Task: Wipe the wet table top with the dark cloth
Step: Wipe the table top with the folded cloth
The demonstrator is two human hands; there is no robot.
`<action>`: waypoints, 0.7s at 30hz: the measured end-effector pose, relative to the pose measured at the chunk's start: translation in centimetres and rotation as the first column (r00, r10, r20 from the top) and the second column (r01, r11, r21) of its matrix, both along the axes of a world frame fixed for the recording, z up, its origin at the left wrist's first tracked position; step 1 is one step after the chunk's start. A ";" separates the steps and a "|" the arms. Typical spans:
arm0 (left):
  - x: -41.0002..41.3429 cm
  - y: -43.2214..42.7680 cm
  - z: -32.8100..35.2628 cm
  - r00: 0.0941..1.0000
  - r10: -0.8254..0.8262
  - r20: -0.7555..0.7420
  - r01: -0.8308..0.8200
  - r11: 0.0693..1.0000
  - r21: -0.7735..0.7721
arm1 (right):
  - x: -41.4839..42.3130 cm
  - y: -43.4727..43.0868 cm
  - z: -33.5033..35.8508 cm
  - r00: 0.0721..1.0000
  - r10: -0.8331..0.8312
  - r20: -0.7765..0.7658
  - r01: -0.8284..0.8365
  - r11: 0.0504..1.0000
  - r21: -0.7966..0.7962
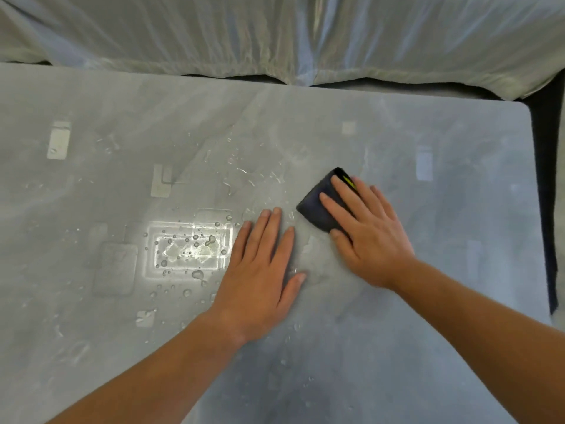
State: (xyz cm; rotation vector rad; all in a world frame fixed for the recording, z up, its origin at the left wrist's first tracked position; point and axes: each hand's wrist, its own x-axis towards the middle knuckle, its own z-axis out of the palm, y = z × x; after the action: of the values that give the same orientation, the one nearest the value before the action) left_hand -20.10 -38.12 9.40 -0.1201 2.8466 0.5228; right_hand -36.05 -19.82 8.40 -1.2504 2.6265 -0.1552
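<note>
Cloth point(318, 206) was pinned flat under the right hand point(370, 237), left hand point(263, 270) open on the table point(428, 332); droplets point(195, 240) leftward could easily get missed.

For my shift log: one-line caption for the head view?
Right hand presses dark cloth on wet table top; left hand lies flat beside.

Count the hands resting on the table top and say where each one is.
2. The left hand lies flat on the bare table top, beside the water drops. The right hand presses flat on the dark cloth, further right. None seems hidden.
</note>
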 end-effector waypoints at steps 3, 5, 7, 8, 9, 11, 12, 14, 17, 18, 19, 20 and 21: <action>1.8 0.5 -0.1 1.000 0.020 0.003 -0.020 0.999 -0.035 | -3.1 -1.0 0.2 0.961 -0.273 0.035 0.274 0.961 -0.029; 2.9 0.4 -0.2 0.998 0.056 0.006 -0.056 0.997 -0.044 | -2.4 -2.2 -0.2 0.892 -0.450 0.038 0.452 0.891 -0.039; 3.7 0.2 -0.4 0.998 0.058 0.013 -0.057 0.997 -0.048 | 1.0 -2.8 -0.5 0.878 -0.479 0.003 0.478 0.877 -0.040; 4.0 0.0 -0.6 0.998 0.054 0.015 -0.053 0.997 -0.050 | 3.2 -2.7 -0.5 0.902 -0.432 -0.011 0.431 0.901 -0.044; 4.1 -0.2 -0.7 0.999 0.049 0.018 -0.049 0.998 -0.049 | 5.2 -2.3 -0.5 0.933 -0.360 -0.017 0.359 0.932 -0.042; 4.1 -0.3 -0.9 0.999 0.042 0.025 -0.041 0.998 -0.043 | 7.7 -0.7 -0.5 0.982 -0.190 -0.009 0.190 0.982 -0.018; 4.1 -0.3 -1.0 0.999 0.039 0.027 -0.038 0.998 -0.042 | 7.6 0.1 -0.5 0.993 -0.117 0.002 0.117 0.993 -0.007; 4.1 -0.3 -1.0 0.999 0.037 0.030 -0.036 0.998 -0.043 | 5.6 0.9 -0.3 0.997 -0.077 0.003 0.077 0.997 0.006; 4.2 -0.3 -1.1 0.999 0.039 0.027 -0.037 0.998 -0.049 | 2.1 -0.2 -0.1 0.929 -0.369 0.038 0.370 0.929 -0.024; 4.2 -0.3 -1.2 0.999 0.040 0.026 -0.039 0.998 -0.047 | 1.9 -0.9 -0.2 0.885 -0.463 0.051 0.464 0.885 -0.031; 4.2 -0.4 -1.1 0.999 0.040 0.026 -0.039 0.998 -0.043 | 2.5 -1.6 -0.3 0.852 -0.520 0.054 0.522 0.852 -0.033; 4.1 -0.4 -1.1 0.999 0.040 0.028 -0.039 0.999 -0.035 | 3.8 -1.9 -0.4 0.840 -0.541 0.039 0.542 0.839 -0.034; 4.1 -0.4 -1.0 0.999 0.043 0.034 -0.042 0.999 -0.024 | 5.7 -2.0 -0.4 0.852 -0.524 0.016 0.524 0.851 -0.035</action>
State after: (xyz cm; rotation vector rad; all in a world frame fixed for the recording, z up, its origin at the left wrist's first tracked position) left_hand -16.01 -38.51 8.39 -0.1919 2.8227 0.4914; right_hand -30.35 -21.80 7.97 -0.5006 2.9034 -0.2983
